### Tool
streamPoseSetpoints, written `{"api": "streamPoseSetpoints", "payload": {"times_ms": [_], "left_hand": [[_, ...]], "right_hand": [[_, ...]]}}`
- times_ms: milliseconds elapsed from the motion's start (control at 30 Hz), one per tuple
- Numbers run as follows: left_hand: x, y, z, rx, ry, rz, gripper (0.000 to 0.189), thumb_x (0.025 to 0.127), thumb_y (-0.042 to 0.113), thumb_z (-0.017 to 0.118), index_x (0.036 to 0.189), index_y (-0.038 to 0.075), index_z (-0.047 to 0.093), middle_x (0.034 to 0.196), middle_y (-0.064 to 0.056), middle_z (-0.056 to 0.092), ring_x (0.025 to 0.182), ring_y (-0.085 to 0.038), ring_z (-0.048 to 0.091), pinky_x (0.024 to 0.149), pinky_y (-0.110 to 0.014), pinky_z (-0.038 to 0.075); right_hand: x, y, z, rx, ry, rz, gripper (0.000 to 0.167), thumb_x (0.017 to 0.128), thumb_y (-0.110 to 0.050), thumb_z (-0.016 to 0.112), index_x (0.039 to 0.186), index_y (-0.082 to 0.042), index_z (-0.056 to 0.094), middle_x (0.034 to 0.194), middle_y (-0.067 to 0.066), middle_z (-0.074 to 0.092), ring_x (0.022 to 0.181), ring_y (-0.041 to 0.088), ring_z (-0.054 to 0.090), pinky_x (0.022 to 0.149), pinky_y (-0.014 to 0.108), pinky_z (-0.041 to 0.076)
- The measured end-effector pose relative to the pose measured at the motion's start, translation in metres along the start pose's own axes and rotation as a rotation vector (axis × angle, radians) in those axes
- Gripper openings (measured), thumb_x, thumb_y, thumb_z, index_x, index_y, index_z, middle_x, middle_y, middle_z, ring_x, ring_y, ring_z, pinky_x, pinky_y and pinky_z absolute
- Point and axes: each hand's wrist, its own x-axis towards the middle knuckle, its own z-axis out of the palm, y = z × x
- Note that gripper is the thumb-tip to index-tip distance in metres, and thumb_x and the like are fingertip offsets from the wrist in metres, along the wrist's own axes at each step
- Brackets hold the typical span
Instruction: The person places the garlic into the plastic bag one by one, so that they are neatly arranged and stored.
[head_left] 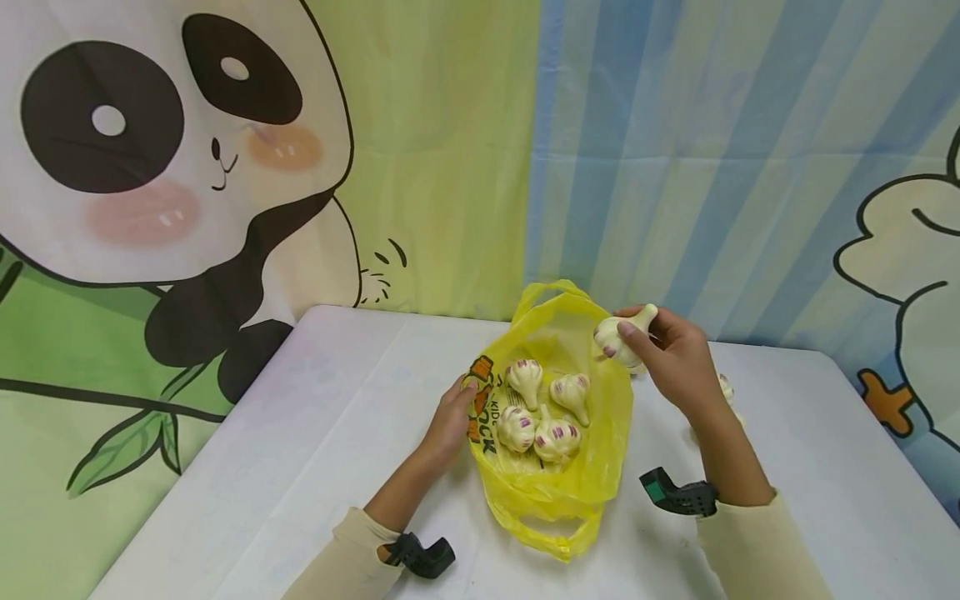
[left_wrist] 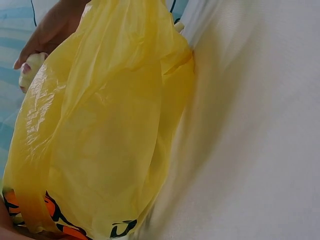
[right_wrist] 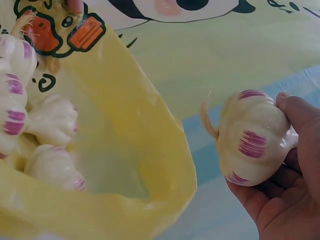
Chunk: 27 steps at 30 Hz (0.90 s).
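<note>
The right hand [head_left: 678, 362] is pinching a garlic bulb [head_left: 618, 343] between thumb and fingers, the fingers closing only as far as the bulb's thickness is allowing. The bulb is hanging in the air near the bag's upper right rim, its stem pointing up and away from the bag and running between thumb and fingers. In the right wrist view its wispy roots are sticking out toward the bag, and purple streaks are showing on its pale skin.

The left hand [head_left: 450, 423] is gripping the left rim of the yellow bag [head_left: 611, 437], thumb lapping over the edge; the rest of its fingers are hiding behind the plastic, so how tightly they are curling I cannot tell. The bag is gaping open, its handle loops spreading at the far and near ends. Four other bulbs [head_left: 557, 440] are lying inside, the two nearest ones touching. Orange and black print [head_left: 482, 402] is showing along the left side.

Behind the right wrist, more pale bulbs [head_left: 725, 387] are resting on the white table [head_left: 360, 408], too covered to count. Dark wrist cameras [head_left: 681, 494] are sitting by the beige sleeves [head_left: 761, 546]. Beyond, a cartoon panda [head_left: 300, 258] is filling the backdrop's [head_left: 450, 125] left side.
</note>
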Motion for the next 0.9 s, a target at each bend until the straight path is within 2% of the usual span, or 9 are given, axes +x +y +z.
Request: {"api": "streamPoseSetpoints", "payload": {"times_ms": [233, 467, 633, 767, 900], "left_hand": [[0.0, 0.001, -0.001, 0.006, 0.002, -0.002, 0.051, 0.107, 0.037, 0.031, 0.148, 0.006, 0.036, 0.124, -0.026, 0.051, 0.115, -0.041, 0.048, 0.103, -0.049, 0.035], [0.001, 0.003, -0.001, 0.008, 0.002, -0.001, 0.052, 0.107, 0.036, 0.031, 0.149, 0.006, 0.033, 0.127, -0.025, 0.05, 0.118, -0.04, 0.047, 0.105, -0.049, 0.033], [0.001, 0.005, 0.0, 0.004, 0.019, -0.011, 0.053, 0.107, 0.038, 0.032, 0.149, 0.006, 0.034, 0.126, -0.027, 0.051, 0.116, -0.042, 0.048, 0.103, -0.05, 0.035], [0.001, 0.004, 0.001, 0.034, 0.027, -0.024, 0.058, 0.106, 0.04, 0.032, 0.152, 0.006, 0.027, 0.139, -0.021, 0.045, 0.129, -0.037, 0.04, 0.109, -0.05, 0.027], [0.0, 0.002, 0.0, 0.057, 0.035, -0.027, 0.058, 0.106, 0.039, 0.032, 0.153, 0.005, 0.027, 0.141, -0.017, 0.046, 0.133, -0.033, 0.038, 0.112, -0.049, 0.023]], "right_hand": [[0.003, 0.001, 0.014, 0.008, -0.06, -0.005, 0.032, 0.1, -0.026, 0.058, 0.122, -0.003, 0.063, 0.114, 0.01, 0.063, 0.101, 0.011, 0.059, 0.085, 0.017, 0.048], [0.009, 0.002, 0.021, -0.016, -0.084, 0.003, 0.032, 0.1, -0.024, 0.059, 0.125, -0.004, 0.062, 0.117, 0.01, 0.063, 0.104, 0.014, 0.057, 0.087, 0.017, 0.046], [0.012, -0.001, 0.026, -0.021, -0.112, 0.01, 0.035, 0.099, -0.03, 0.059, 0.123, -0.004, 0.062, 0.117, 0.01, 0.062, 0.109, 0.019, 0.058, 0.092, 0.024, 0.047], [0.013, 0.0, 0.034, -0.023, -0.158, 0.014, 0.037, 0.098, -0.035, 0.06, 0.12, -0.006, 0.063, 0.115, 0.009, 0.063, 0.108, 0.022, 0.059, 0.092, 0.032, 0.049], [0.015, 0.006, 0.045, -0.019, -0.197, 0.011, 0.036, 0.098, -0.035, 0.06, 0.118, -0.005, 0.064, 0.11, 0.008, 0.065, 0.105, 0.023, 0.061, 0.092, 0.039, 0.049]]}}
